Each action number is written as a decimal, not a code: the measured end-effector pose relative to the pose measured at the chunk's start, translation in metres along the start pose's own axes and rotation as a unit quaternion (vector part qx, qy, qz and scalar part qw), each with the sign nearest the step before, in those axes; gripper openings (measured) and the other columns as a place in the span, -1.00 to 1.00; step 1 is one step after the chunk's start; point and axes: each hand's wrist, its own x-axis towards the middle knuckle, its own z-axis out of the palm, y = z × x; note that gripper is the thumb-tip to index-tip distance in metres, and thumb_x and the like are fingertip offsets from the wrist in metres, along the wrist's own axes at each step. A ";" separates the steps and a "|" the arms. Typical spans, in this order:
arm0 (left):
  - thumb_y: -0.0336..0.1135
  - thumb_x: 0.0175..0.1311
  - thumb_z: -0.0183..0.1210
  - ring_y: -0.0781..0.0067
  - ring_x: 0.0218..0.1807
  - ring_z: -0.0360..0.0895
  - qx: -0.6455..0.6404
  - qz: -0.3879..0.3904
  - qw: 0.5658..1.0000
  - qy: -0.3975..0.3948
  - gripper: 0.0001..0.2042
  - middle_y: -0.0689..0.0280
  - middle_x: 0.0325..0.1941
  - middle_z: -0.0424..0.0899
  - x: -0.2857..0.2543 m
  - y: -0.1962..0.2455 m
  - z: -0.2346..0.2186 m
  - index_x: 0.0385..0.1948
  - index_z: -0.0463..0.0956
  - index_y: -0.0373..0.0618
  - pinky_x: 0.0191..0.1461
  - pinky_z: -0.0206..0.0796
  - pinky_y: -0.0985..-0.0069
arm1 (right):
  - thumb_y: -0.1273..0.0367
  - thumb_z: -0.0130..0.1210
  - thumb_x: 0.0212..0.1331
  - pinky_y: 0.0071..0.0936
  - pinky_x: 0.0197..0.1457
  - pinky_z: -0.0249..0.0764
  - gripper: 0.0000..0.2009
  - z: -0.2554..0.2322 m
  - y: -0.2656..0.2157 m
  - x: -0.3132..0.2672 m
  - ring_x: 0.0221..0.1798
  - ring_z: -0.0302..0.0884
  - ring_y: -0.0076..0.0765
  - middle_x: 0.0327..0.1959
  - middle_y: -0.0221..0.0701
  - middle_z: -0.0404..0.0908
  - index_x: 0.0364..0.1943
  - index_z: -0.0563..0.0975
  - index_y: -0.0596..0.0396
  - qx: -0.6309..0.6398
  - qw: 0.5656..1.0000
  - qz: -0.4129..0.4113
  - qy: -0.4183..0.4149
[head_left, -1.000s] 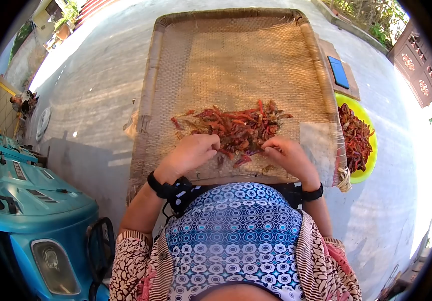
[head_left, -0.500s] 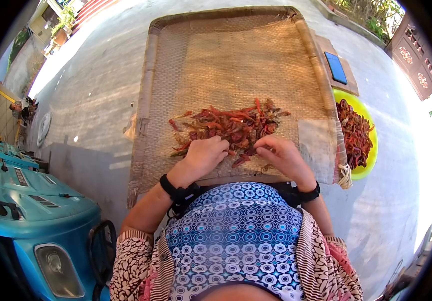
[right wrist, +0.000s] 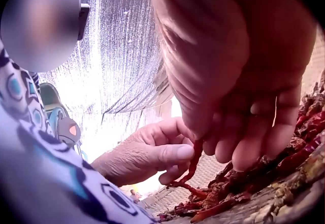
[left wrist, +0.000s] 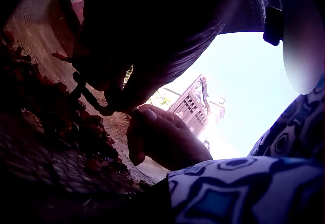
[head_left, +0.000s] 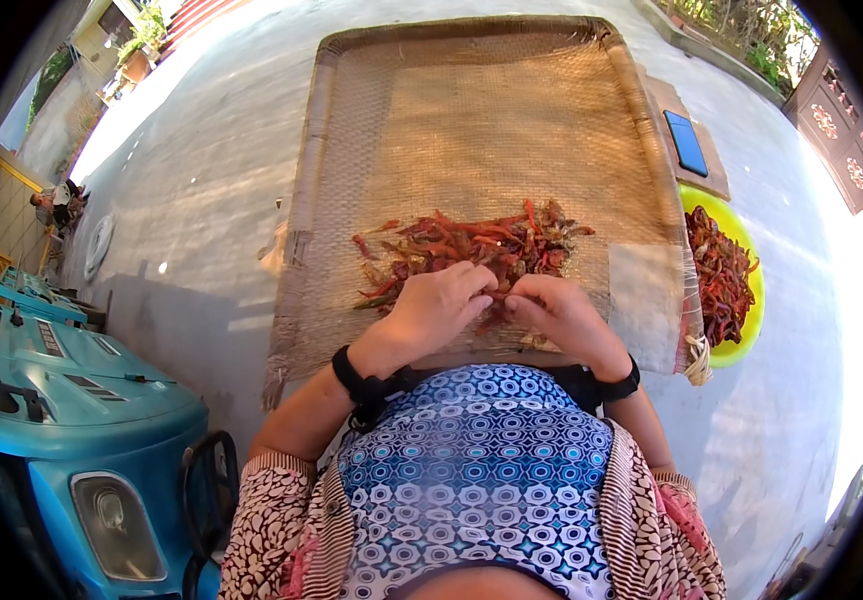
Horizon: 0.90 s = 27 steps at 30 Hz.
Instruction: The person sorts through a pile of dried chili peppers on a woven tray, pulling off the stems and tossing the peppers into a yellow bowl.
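Both hands meet close over the near side of a pile of dried red chillies [head_left: 471,235] on a woven tray [head_left: 491,110]. My left hand [head_left: 436,305] pinches a thin, wrinkled red chilli [right wrist: 193,165] between thumb and fingers; one end of it hangs down, bent. The right hand [head_left: 566,315] has its thumb and fingertips at the top end of the same chilli, pinching it right beside the left thumb. In the left wrist view the left hand is a dark shape, with the right hand [left wrist: 165,138] lit below it.
A yellow-green basin [head_left: 756,325] of dried chillies stands to the tray's right, with a blue phone [head_left: 685,143] on cardboard behind it. A pale sheet [head_left: 646,300] covers the tray's near right corner. At left stands a blue vehicle [head_left: 81,420]; a person [head_left: 56,205] is far left.
My left hand has moved right, from the pile's left part to meet the right hand. The right hand stays near the same spot. A chilli now shows between their fingertips.
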 end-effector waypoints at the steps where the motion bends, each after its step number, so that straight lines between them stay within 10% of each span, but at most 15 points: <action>1: -0.34 0.22 0.18 0.25 -0.29 0.59 0.004 -0.011 1.000 0.020 -0.85 0.30 -0.29 0.57 0.000 -0.002 -0.004 -0.20 0.53 -0.03 -0.28 0.44 0.38 | 0.31 0.10 0.26 -0.37 -0.36 0.40 -0.82 -0.003 0.004 -0.001 -0.47 0.48 -0.25 -0.51 -0.27 0.51 -0.34 0.54 0.16 0.002 1.000 0.020 0.019; 18: -0.29 0.20 0.16 0.03 0.02 0.51 0.083 -0.192 0.978 -0.007 -0.69 0.17 0.03 0.48 -0.018 -0.096 -0.018 -0.01 0.46 -0.05 0.05 0.40 0.20 | 0.20 0.06 0.36 -0.62 -0.30 0.39 -0.79 -0.139 0.087 -0.051 -0.43 0.38 -0.63 -0.41 -0.58 0.52 -0.20 0.53 0.03 0.473 0.742 0.084 0.468; 22: -0.31 0.19 0.18 0.05 0.01 0.52 0.057 -0.212 0.975 -0.021 -0.72 0.20 -0.01 0.50 -0.015 -0.097 -0.019 -0.07 0.45 -0.06 0.03 0.38 0.22 | 0.23 0.05 0.36 -0.65 -0.34 0.39 -0.82 -0.123 0.091 -0.055 -0.45 0.38 -0.66 -0.44 -0.61 0.50 -0.17 0.52 0.00 0.500 0.732 0.115 0.448; 27: -0.33 0.18 0.19 0.07 -0.01 0.51 0.045 -0.197 0.979 -0.034 -0.77 0.21 -0.04 0.52 -0.015 -0.097 -0.022 -0.16 0.44 -0.09 0.00 0.38 0.22 | 0.20 0.04 0.36 -0.69 -0.36 0.36 -0.77 -0.092 0.080 -0.047 -0.49 0.40 -0.65 -0.46 -0.55 0.51 -0.25 0.54 0.07 0.372 0.825 0.186 0.382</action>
